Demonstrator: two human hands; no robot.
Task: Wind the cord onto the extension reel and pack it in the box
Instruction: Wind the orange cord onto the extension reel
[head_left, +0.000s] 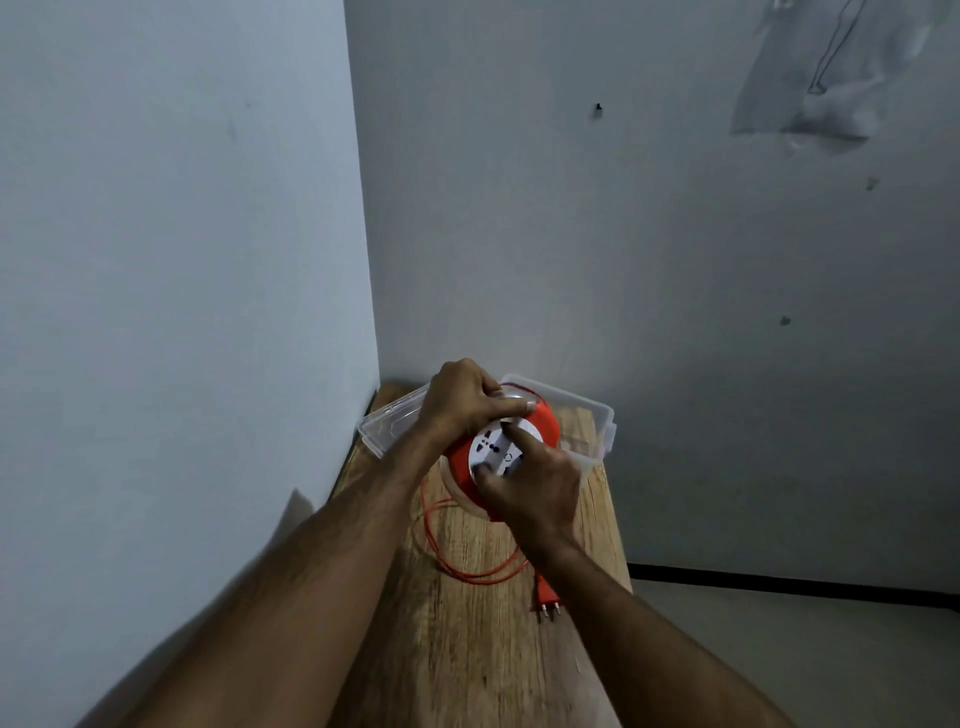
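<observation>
An orange extension reel with a white socket face is held tilted above the wooden table. My left hand grips its far rim from above. My right hand holds the near side, index finger and thumb on the socket face. Loose orange cord loops on the table below the reel and ends in an orange plug near the right edge. A clear plastic box sits just behind the reel, partly hidden by my hands.
The narrow table stands in a corner, with walls close at the left and behind. Its right edge drops to the floor. A small nail sticks out of the back wall.
</observation>
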